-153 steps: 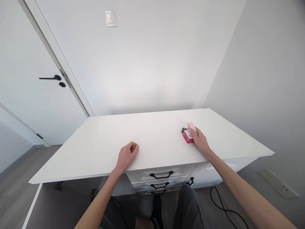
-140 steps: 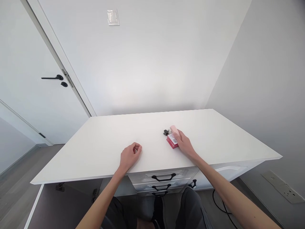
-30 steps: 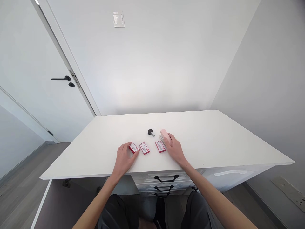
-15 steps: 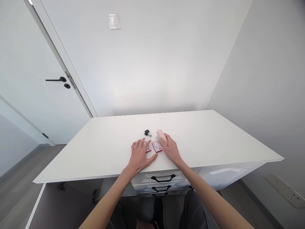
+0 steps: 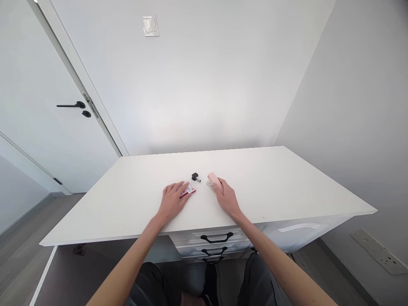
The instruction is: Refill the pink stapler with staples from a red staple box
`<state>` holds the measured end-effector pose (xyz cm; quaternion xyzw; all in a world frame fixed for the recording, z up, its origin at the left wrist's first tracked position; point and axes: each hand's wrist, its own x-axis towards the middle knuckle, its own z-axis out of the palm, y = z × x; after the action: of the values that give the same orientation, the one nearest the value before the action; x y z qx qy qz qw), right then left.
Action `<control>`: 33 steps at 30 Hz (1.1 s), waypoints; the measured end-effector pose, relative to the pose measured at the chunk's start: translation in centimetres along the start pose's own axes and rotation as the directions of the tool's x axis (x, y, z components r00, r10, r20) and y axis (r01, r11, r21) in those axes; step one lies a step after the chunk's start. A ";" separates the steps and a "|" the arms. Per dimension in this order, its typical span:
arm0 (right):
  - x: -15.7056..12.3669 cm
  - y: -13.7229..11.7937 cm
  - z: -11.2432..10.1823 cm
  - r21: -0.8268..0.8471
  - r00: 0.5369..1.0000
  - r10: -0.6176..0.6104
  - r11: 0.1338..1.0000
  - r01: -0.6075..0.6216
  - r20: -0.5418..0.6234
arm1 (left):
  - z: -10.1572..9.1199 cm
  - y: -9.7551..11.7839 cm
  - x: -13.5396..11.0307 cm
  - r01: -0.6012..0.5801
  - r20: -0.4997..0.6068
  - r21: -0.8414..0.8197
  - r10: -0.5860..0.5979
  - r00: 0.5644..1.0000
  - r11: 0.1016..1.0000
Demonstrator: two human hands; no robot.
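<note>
Small red-and-white boxes (image 5: 190,189) lie on the white tabletop under my left hand (image 5: 172,199), whose fingers and thumb close round them; the fingers hide part of the boxes. To the right, my right hand (image 5: 227,197) is wrapped round a pink stapler (image 5: 214,180), its front end pointing away from me and its pale base resting on the top. Between and slightly beyond the hands lies a black key-like item (image 5: 195,177) with a short metal end, touched by neither hand.
The white tabletop (image 5: 270,182) reaches to the back wall. Below its front edge are drawers with black handles (image 5: 216,238), and an open compartment (image 5: 92,267) at the left. A white door with a black handle (image 5: 72,105) stands on the left.
My left hand has slid left, and the red-and-white boxes, which lay side by side near the stapler, have moved left with it. My right hand stays on the stapler.
</note>
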<state>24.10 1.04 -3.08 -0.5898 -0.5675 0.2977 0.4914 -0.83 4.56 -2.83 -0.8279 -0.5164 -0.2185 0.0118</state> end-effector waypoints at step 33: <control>0.3 0.2 0.1 -0.028 1.000 -0.015 1.000 0.015 -0.006 | 3.1 -0.3 6.5 -0.117 -0.017 0.096 0.119 0.993 0.989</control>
<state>24.15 1.35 -3.19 -0.5933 -0.5742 0.2843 0.4872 2.43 10.96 -3.25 -0.8530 -0.4762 -0.2020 0.0695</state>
